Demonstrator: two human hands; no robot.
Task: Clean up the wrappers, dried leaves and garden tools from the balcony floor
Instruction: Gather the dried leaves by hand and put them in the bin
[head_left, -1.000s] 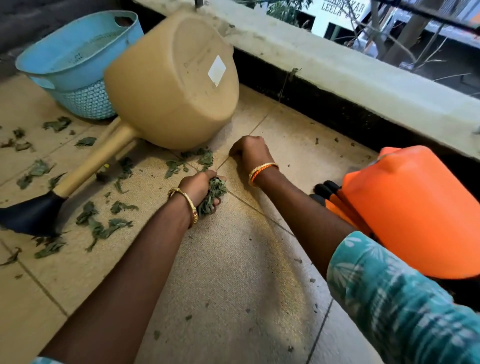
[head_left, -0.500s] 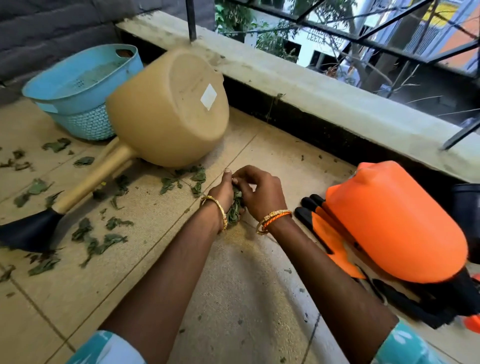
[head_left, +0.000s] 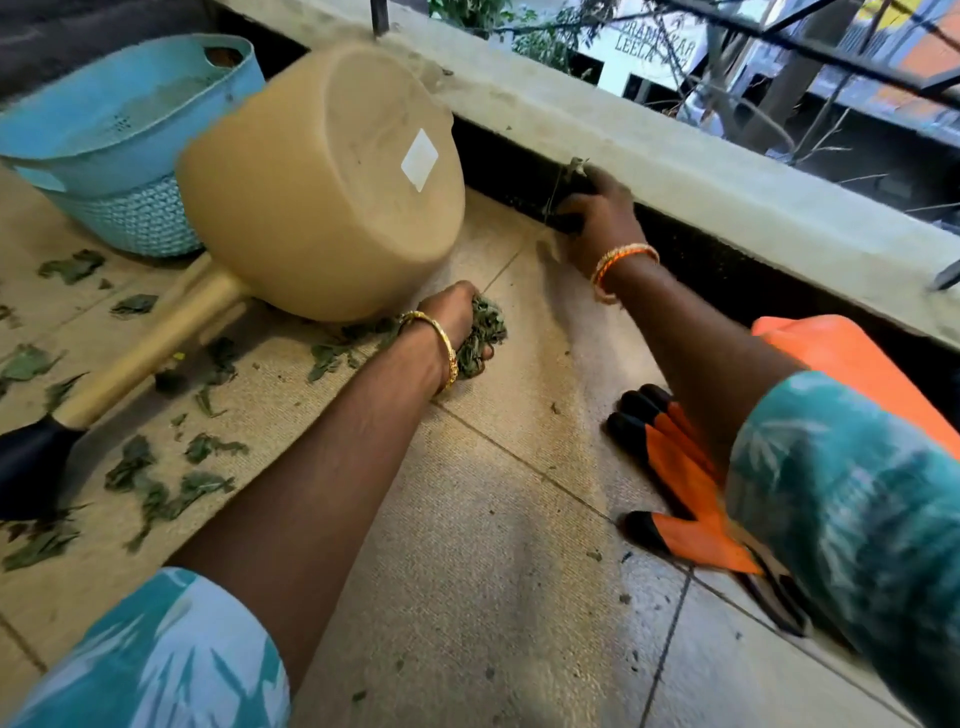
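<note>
- Loose leaves (head_left: 156, 483) lie scattered on the floor (head_left: 467, 597) at left, around the can's spout.
- A blue basket (head_left: 119, 135) stands behind a tipped tan watering can (head_left: 322, 187).
- The left hand (head_left: 457, 327) grips a clump of leaves (head_left: 480, 338) just beside the can.
- The right hand (head_left: 597, 218) curls around a twig (head_left: 563, 179) at the ledge (head_left: 727, 176).
- Orange gloves (head_left: 680, 483) lie beside an orange jug (head_left: 857, 358).

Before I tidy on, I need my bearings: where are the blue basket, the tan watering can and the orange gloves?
blue basket (head_left: 104, 130), head view, rim.
tan watering can (head_left: 322, 187), head view, base.
orange gloves (head_left: 680, 467), head view, palm.
</note>
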